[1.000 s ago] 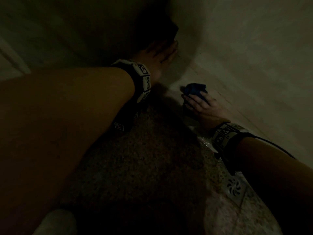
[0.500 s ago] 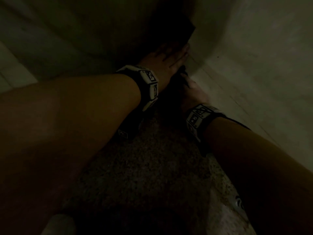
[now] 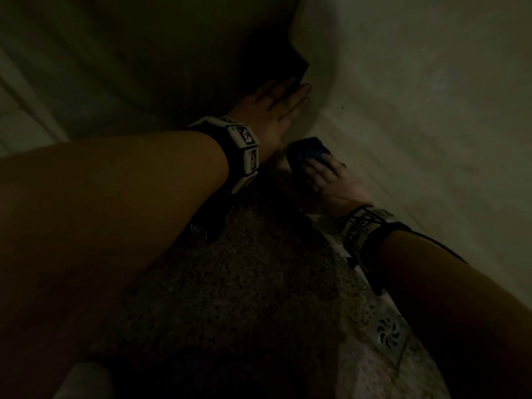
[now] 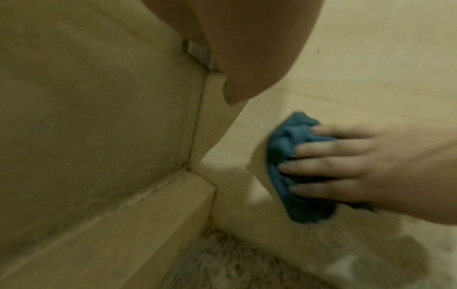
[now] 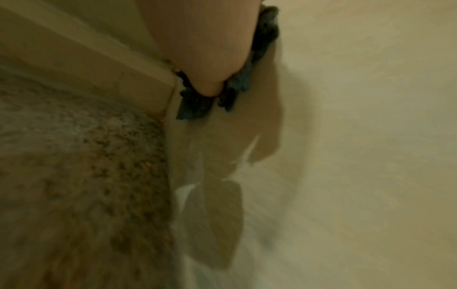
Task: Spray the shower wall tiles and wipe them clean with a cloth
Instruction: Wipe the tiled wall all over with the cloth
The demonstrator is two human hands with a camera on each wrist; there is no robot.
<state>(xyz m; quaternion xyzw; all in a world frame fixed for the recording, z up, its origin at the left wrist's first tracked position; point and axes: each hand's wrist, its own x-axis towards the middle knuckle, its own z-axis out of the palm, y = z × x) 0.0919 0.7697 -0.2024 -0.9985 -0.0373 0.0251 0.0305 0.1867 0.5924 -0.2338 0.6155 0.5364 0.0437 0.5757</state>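
Observation:
In the dim head view my right hand (image 3: pixel 325 174) presses a bunched blue cloth (image 3: pixel 309 152) against the bottom of the beige wall tiles (image 3: pixel 403 110), close to the corner. The left wrist view shows the same cloth (image 4: pixel 289 148) under the straight fingers (image 4: pixel 329 166) of that hand, low on the wall tile (image 4: pixel 346 68). In the right wrist view the cloth (image 5: pixel 195 105) sticks out from under my palm, beside the floor edge. My left hand (image 3: pixel 276 105) lies flat and open on the adjoining wall, above the cloth. No spray bottle is in view.
A speckled granite floor (image 3: pixel 244 283) lies below my arms, with a square metal drain (image 3: pixel 388 332) at the lower right. A low tiled ledge (image 4: pixel 148 215) runs along the left wall into the corner. Something pale and rounded (image 3: pixel 83 381) sits at the bottom left.
My right hand slid the cloth into the corner under my left hand, then drew it back out along the wall. My left hand stayed flat on the wall.

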